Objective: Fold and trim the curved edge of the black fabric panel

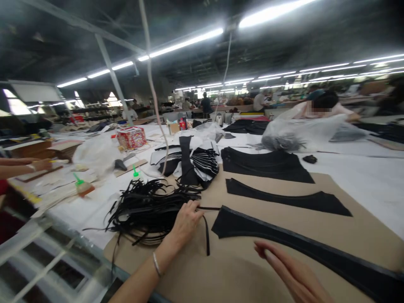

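My left hand rests at the edge of a tangled pile of thin black strips, its fingers pinched on one black strip that runs right and bends down over the brown paper. My right hand lies flat with fingers stretched out, just below the nearest curved black fabric piece. Two more black cut pieces lie farther back on the paper.
A heap of striped and black fabric lies behind the strips. To the left are a green-capped glue bottle, a patterned box and another person's arm. A person bends over a plastic bag at right.
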Motion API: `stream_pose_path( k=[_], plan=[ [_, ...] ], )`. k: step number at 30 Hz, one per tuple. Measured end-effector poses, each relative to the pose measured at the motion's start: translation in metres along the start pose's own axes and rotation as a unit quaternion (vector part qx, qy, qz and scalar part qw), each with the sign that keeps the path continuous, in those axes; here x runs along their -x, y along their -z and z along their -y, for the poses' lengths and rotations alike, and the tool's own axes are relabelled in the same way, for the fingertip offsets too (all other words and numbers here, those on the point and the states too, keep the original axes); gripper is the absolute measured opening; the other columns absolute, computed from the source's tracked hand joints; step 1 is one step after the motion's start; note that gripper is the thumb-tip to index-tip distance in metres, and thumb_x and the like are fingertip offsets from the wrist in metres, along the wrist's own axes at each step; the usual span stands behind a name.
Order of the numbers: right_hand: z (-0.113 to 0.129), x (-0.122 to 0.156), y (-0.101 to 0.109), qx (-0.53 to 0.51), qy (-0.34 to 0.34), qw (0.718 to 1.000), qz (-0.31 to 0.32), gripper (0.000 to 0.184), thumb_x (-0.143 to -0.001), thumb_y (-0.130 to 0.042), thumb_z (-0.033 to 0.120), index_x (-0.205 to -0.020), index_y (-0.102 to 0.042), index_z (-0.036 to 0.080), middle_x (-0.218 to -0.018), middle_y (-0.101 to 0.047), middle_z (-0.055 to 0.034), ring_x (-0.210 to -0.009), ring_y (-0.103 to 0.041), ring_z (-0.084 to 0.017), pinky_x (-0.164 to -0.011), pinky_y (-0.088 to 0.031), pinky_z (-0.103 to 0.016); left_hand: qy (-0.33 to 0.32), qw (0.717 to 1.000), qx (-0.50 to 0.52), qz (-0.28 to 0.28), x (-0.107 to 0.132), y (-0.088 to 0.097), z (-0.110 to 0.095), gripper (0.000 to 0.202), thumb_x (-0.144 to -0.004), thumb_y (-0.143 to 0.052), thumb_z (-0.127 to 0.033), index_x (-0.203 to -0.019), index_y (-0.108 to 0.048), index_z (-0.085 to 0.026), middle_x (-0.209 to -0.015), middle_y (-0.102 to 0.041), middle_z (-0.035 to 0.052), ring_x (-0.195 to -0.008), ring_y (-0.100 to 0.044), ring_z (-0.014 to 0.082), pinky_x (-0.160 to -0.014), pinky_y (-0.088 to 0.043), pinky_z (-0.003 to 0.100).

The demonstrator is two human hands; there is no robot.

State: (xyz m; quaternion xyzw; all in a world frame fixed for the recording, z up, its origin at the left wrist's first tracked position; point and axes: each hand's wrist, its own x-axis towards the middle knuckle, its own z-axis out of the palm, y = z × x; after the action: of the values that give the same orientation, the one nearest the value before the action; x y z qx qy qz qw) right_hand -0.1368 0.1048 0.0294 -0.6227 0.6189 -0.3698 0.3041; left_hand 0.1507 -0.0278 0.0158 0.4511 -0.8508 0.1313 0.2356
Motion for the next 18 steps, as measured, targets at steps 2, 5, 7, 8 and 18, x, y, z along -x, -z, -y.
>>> stream_pose_path(
  k=[2, 5, 7, 8, 18],
  plan=[
    [0.032, -0.023, -0.017, -0.023, -0.002, 0.999, 0.042, 0.054, -0.09, -0.039, 0.06, -0.126, -0.059, 0.026, -0.132, -0.057, -0.0064, -0.128, -0.047, -0.026, -0.112, -0.033, -0.041, -0.022, 1.0, 0.007, -0.017, 0.003, -0.002, -0.006, 0.023, -0.088, -0.051, -0.009, -0.099, -0.066, -0.022, -0.116, -0.059, 0.0071, -0.102, -0.052, 0.0231, -0.085, -0.045, 0.039],
    [0.066, -0.061, -0.054, -0.048, -0.008, 0.994, 0.095, 0.039, -0.094, -0.039, 0.041, -0.119, -0.058, 0.018, -0.125, -0.06, -0.0104, -0.121, -0.052, -0.024, -0.109, -0.036, -0.039, -0.062, 0.997, 0.023, -0.036, 0.011, -0.007, -0.013, 0.027, -0.089, -0.047, -0.008, -0.105, -0.064, -0.021, -0.114, -0.062, 0.0073, -0.102, -0.053, 0.0247, -0.083, -0.045, 0.038],
    [0.072, -0.08, -0.082, -0.065, -0.039, 0.989, 0.124, 0.026, -0.093, -0.041, 0.031, -0.106, -0.059, 0.018, -0.103, -0.067, -0.0089, -0.098, -0.065, -0.022, -0.091, -0.05, -0.034, -0.082, 0.995, 0.032, -0.047, 0.016, -0.011, -0.014, 0.027, -0.09, -0.045, -0.009, -0.106, -0.063, -0.02, -0.111, -0.064, 0.0074, -0.102, -0.054, 0.0247, -0.084, -0.045, 0.038],
    [0.07, -0.087, -0.095, -0.072, -0.066, 0.985, 0.143, 0.024, -0.093, -0.04, 0.028, -0.105, -0.057, 0.017, -0.088, -0.068, -0.0073, -0.08, -0.068, -0.02, -0.076, -0.055, -0.032, -0.087, 0.994, 0.035, -0.05, 0.017, -0.014, -0.014, 0.027, -0.09, -0.044, -0.01, -0.107, -0.063, -0.019, -0.11, -0.064, 0.0076, -0.102, -0.054, 0.0247, -0.084, -0.045, 0.038],
    [0.054, -0.107, -0.127, -0.055, -0.126, 0.978, 0.158, 0.022, -0.083, -0.047, 0.02, -0.061, -0.047, 0.019, -0.049, -0.046, 0.003, -0.042, -0.051, -0.014, -0.043, -0.038, -0.021, -0.052, 0.998, 0.026, -0.017, 0.016, -0.021, 0.0, 0.026, -0.094, -0.043, -0.017, -0.114, -0.06, -0.019, -0.102, -0.066, 0.0067, -0.089, -0.055, 0.0214, -0.076, -0.045, 0.034]
  ],
)
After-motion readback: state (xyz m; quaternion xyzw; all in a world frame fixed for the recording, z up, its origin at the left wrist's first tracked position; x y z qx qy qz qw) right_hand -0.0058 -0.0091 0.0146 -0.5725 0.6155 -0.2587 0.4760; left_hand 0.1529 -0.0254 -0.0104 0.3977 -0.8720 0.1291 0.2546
